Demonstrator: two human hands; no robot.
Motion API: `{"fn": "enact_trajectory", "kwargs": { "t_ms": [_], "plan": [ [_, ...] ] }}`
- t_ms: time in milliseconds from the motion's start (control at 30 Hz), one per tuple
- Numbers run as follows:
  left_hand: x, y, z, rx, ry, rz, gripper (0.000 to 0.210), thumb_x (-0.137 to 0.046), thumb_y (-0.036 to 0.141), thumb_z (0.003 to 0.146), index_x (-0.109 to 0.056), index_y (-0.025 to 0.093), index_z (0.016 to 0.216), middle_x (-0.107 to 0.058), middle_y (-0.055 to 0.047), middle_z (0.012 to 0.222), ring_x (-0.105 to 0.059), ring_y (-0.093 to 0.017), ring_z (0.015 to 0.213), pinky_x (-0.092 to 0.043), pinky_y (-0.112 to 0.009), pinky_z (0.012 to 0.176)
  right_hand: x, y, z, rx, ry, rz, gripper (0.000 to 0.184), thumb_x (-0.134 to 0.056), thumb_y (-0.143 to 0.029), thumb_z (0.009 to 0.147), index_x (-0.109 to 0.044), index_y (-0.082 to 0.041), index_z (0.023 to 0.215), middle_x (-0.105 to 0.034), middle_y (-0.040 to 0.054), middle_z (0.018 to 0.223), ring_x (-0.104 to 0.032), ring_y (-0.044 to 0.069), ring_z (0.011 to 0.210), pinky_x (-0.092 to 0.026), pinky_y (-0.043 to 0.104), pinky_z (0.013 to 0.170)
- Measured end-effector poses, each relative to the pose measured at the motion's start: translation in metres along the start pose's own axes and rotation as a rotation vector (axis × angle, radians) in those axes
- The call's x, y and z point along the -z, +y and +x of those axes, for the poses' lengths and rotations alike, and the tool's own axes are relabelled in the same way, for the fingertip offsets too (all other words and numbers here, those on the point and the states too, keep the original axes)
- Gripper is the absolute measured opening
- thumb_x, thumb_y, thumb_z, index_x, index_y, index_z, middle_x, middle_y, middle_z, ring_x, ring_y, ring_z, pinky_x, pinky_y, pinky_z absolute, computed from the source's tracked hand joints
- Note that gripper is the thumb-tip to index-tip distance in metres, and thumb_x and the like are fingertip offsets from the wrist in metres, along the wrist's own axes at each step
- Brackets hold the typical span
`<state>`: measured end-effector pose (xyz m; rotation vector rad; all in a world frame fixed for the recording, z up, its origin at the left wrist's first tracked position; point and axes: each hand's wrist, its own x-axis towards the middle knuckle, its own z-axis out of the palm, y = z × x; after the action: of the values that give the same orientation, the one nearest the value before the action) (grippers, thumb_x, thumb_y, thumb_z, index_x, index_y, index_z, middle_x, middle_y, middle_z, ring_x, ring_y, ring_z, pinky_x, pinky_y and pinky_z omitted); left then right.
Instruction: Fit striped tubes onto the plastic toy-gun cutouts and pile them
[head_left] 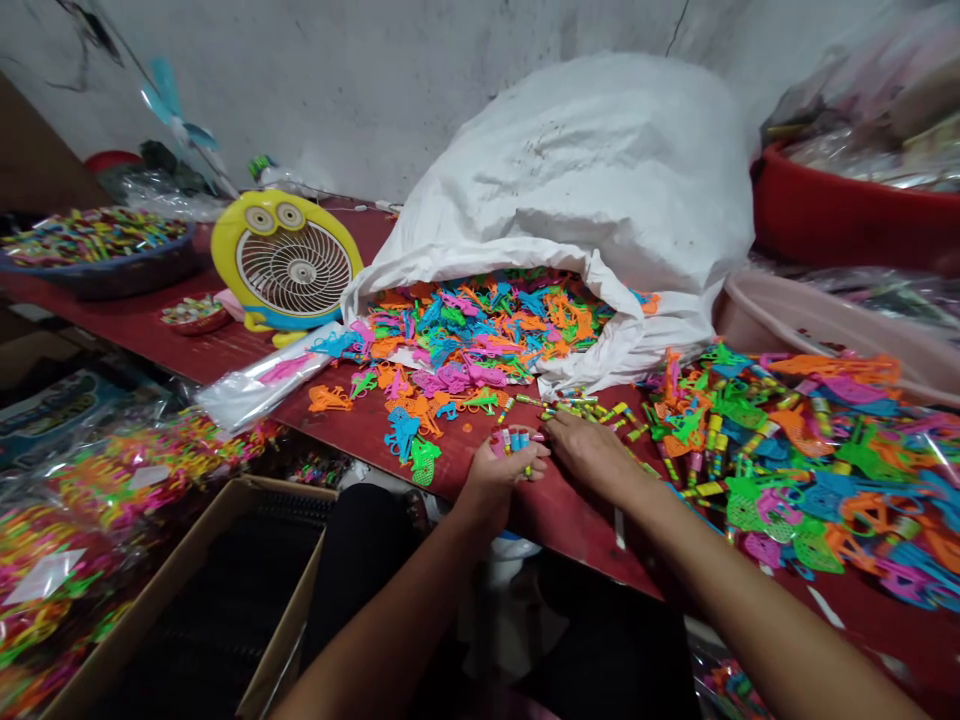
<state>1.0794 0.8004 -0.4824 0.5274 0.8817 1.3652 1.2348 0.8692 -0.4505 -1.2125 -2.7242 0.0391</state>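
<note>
My left hand [504,468] is at the front of the red table, palm up and fingers curled around several small wrapped candy rolls [516,440] in pink, blue and yellow. Close beside it, my right hand [589,455] is palm down with bent fingers, its tips hidden from me among loose candy rolls [592,407]. Whatever those fingers grip cannot be made out. Just left of my hands lie bright plastic toy pieces, among them a green one [424,460] and a blue one [403,430].
A big white sack [600,170] spills colourful plastic pieces [480,325] onto the table [450,470]. More pieces and candy rolls are heaped at right [810,450], near a pink basin [787,310]. A yellow fan [289,260] stands left. An open carton [247,500] is below the edge.
</note>
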Motion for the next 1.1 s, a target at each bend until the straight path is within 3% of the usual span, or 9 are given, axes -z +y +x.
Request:
{"fn": "enact_trajectory", "kwargs": {
  "t_ms": [100,267,333,533,667,767,900,1100],
  "plan": [
    [-0.003,-0.004,0.007,-0.045,0.073,-0.028,0.054,-0.085,0.039,0.058,-0.058,0.011,0.097,-0.067,-0.006,0.074,-0.061,-0.014,0.062,-0.048,-0.026,0.061,-0.001,0.000,0.002,-0.058,0.075,0.066,0.020,-0.044,-0.020,0.093,-0.063,-0.016,0.087,-0.064,0.0089,0.086,-0.059,0.020,0.079,-0.043,0.029,0.070],
    [-0.016,-0.011,0.015,-0.108,0.184,-0.083,0.043,-0.079,0.041,0.067,-0.057,0.014,0.091,-0.066,-0.006,0.080,-0.063,-0.015,0.072,-0.050,-0.026,0.066,-0.011,-0.025,-0.003,-0.263,0.273,0.720,0.025,-0.049,-0.039,0.091,-0.064,-0.019,0.088,-0.064,0.0029,0.075,-0.057,0.016,0.065,-0.044,0.027,0.061],
    [-0.021,-0.014,0.016,-0.124,0.177,-0.100,0.039,-0.077,0.042,0.070,-0.057,0.015,0.089,-0.066,-0.005,0.080,-0.064,-0.016,0.075,-0.051,-0.027,0.071,-0.015,-0.037,-0.004,-0.328,0.304,0.788,0.024,-0.051,-0.038,0.089,-0.065,-0.018,0.090,-0.065,0.0032,0.075,-0.057,0.017,0.065,-0.044,0.028,0.061],
    [-0.021,-0.010,0.016,-0.111,0.131,-0.130,0.044,-0.084,0.034,0.060,-0.058,0.013,0.088,-0.067,-0.004,0.082,-0.064,-0.015,0.073,-0.052,-0.029,0.076,-0.016,-0.051,-0.008,-0.258,0.339,0.709,0.030,-0.054,-0.024,0.080,-0.067,-0.020,0.107,-0.067,0.0077,0.096,-0.061,0.021,0.086,-0.049,0.034,0.078],
    [-0.012,0.002,0.011,-0.034,0.161,-0.090,0.047,-0.085,0.037,0.058,-0.058,0.011,0.086,-0.065,-0.004,0.073,-0.062,-0.014,0.061,-0.050,-0.027,0.062,-0.015,-0.039,-0.015,-0.251,0.358,0.734,0.038,-0.049,-0.021,0.084,-0.060,-0.020,0.120,-0.066,0.0080,0.104,-0.062,0.020,0.094,-0.051,0.035,0.084],
    [-0.001,0.009,0.006,-0.005,0.192,-0.034,0.045,-0.084,0.037,0.060,-0.057,0.011,0.085,-0.063,-0.004,0.069,-0.058,-0.012,0.054,-0.046,-0.024,0.051,-0.016,-0.026,-0.017,-0.290,0.387,0.574,0.033,-0.050,-0.022,0.086,-0.061,-0.019,0.117,-0.063,0.0085,0.099,-0.062,0.021,0.091,-0.051,0.035,0.082],
    [0.012,0.012,0.003,-0.069,0.192,-0.064,0.038,-0.083,0.029,0.061,-0.056,0.011,0.080,-0.058,0.001,0.063,-0.053,-0.008,0.051,-0.040,-0.019,0.047,-0.019,-0.026,-0.011,-0.272,0.210,0.238,0.034,-0.050,-0.019,0.088,-0.060,-0.018,0.120,-0.058,0.0113,0.107,-0.060,0.023,0.094,-0.049,0.032,0.076],
    [0.012,0.016,0.003,0.005,0.205,-0.123,0.032,-0.080,0.019,0.061,-0.059,0.009,0.082,-0.063,-0.003,0.069,-0.058,-0.010,0.057,-0.045,-0.020,0.050,-0.018,-0.040,0.017,-0.342,0.027,-0.092,0.031,-0.039,-0.019,0.095,-0.058,-0.021,0.119,-0.056,0.0108,0.115,-0.062,0.019,0.085,-0.040,0.027,0.061]
  ]
}}
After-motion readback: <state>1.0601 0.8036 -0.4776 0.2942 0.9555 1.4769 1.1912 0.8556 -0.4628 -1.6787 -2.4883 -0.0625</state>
